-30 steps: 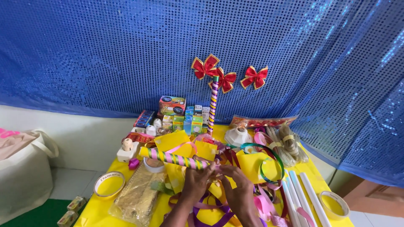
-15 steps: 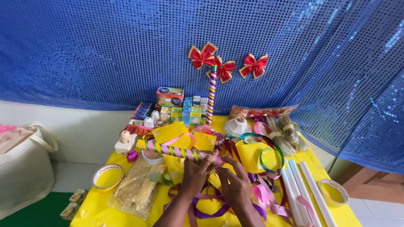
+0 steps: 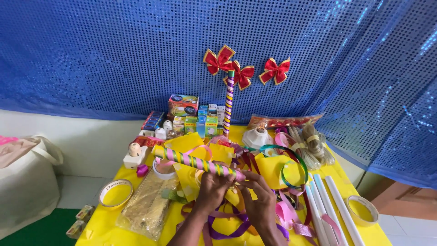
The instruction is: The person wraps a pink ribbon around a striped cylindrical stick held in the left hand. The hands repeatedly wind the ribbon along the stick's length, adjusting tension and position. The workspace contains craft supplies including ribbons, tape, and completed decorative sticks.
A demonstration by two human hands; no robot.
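- Striped stick (image 3: 195,162), wrapped in pink, green, yellow and purple bands, is held at its right end, just below frame centre; it slopes up-left across the yellow table (image 3: 109,218).
- Left hand (image 3: 213,192) is closed around the stick's near end from below, fingers curled on it.
- Right hand (image 3: 259,200) is pressed to the same end from the right, fingertips pinched on it; the exact contact is hidden by the knuckles.
- Purple ribbon (image 3: 227,225) is looped under both wrists at the bottom centre.
- Gold mesh bag (image 3: 148,205) lies flat at lower left, just beside the left forearm.
- Tape roll (image 3: 115,192) lies at the left edge of the table; a second tape ring (image 3: 362,210) sits at the lower right corner.
- White tubes (image 3: 327,205) are laid side by side at lower right.
- Green ribbon loop (image 3: 291,166) is spread over yellow paper, right of centre.
- Small boxes (image 3: 191,119) are stacked at the far table edge, centre.
- Upright striped pole (image 3: 228,104) stands behind them.
- Red bows (image 3: 246,68) are pinned on the blue sequin backdrop (image 3: 91,54), upper centre.
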